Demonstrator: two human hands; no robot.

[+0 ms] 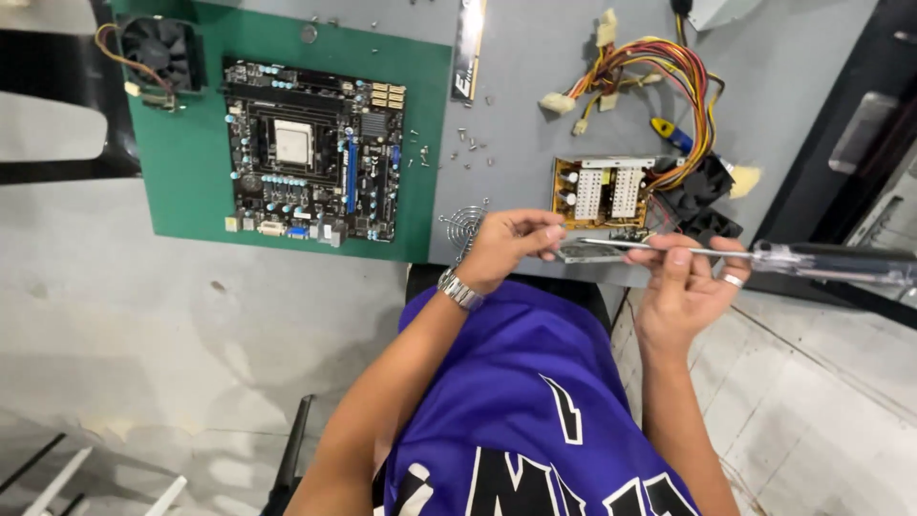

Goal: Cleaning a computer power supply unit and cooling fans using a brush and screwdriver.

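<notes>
My right hand [683, 282], a ring on one finger, is shut on a screwdriver [831, 260] with a black and clear handle. Its metal shaft points left across the table's front edge. My left hand [506, 247], a metal watch on the wrist, pinches a small grey metal piece [587, 253] right at the shaft's tip. Both hands are just in front of an open power supply board [597, 189] with a bundle of coloured wires [659, 67].
A motherboard [310, 151] lies on a green mat [186, 162], with a black cooling fan [158, 48] at its far left corner. Loose screws [468, 143], a round wire fan grille [463, 227], a black strip [468, 43] and a blue-and-yellow tool [673, 134] lie on the grey table [535, 143].
</notes>
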